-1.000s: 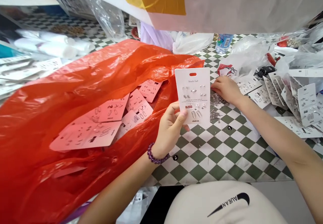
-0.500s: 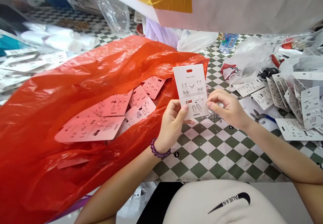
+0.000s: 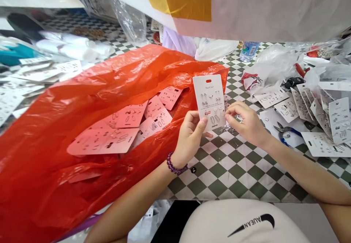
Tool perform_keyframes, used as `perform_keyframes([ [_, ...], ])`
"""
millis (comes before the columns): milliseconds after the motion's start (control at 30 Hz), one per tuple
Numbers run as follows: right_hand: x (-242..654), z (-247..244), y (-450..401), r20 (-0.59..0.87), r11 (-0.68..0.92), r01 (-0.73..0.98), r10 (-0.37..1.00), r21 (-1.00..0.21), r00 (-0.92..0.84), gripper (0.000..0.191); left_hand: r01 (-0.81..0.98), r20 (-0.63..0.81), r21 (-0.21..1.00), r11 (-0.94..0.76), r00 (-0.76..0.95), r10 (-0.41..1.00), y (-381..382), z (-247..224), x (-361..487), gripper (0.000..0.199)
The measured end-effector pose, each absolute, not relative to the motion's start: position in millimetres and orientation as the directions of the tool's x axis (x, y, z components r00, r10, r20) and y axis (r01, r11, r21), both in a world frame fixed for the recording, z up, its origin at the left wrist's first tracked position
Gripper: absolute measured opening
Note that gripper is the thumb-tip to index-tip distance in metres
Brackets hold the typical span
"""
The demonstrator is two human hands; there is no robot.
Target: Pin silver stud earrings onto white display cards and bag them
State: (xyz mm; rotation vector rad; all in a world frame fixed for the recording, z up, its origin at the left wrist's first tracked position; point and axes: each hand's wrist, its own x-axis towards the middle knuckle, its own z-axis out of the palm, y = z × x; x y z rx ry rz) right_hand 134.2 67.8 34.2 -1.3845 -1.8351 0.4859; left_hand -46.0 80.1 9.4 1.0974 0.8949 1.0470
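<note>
A white earring card (image 3: 210, 98) with several small earrings on it stands upright in my left hand (image 3: 190, 137), thumb on its front at the lower left corner. My right hand (image 3: 244, 122) is closed in a pinch at the card's lower right edge; what its fingertips hold is too small to name. Behind the hands, a small heap of metal pieces (image 3: 227, 129) lies on the checkered table (image 3: 238, 170). To the left, a red plastic bag (image 3: 109, 75) lies open with several filled cards (image 3: 109, 140) in and under it.
Blue-handled pliers (image 3: 286, 130) lie on the right beside several earring cards (image 3: 326, 144). A water bottle (image 3: 249, 51) and clear plastic bags (image 3: 276, 58) are at the back. More cards (image 3: 35, 71) and white rolls (image 3: 68, 47) are at the far left. A large white taped package (image 3: 246, 9) hangs across the top.
The view has shifted slightly, so most things appear a little lower and further right. The card is still in my left hand, now a bit more upright, with my right hand still at its edge.
</note>
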Motion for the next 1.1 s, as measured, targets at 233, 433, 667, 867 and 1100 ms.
perform_keyframes([
  [233, 131, 25, 71, 0.269, 0.222, 0.548, 0.963, -0.806, 0.006, 0.010, -0.206, -0.023, 0.974, 0.089, 0.302, 0.953, 79, 10, -47, 0.024],
  [433, 133, 19, 76, -0.099, -0.099, -0.004, 0.995, -0.995, -0.031, 0.036, -0.235, -0.131, 0.950, 0.207, 0.304, 0.944, 81, 8, -47, 0.029],
  [667, 119, 43, 88, -0.009, -0.003, 0.031, 0.982, -1.000, -0.190, 0.020, -0.238, -0.062, 0.964, 0.120, 0.237, 0.969, 90, 13, -47, 0.053],
  [867, 103, 63, 98, 0.100, 0.154, 0.132, 0.933, -0.979, -0.345, 0.011, -0.353, 0.021, 0.935, 0.042, 0.175, 0.984, 100, 14, -54, 0.043],
  [1100, 109, 55, 96, 0.084, 0.109, 0.048, 0.927, -0.993, -0.366, 0.018, -0.389, 0.005, 0.918, 0.075, 0.200, 0.980, 100, 14, -53, 0.049],
])
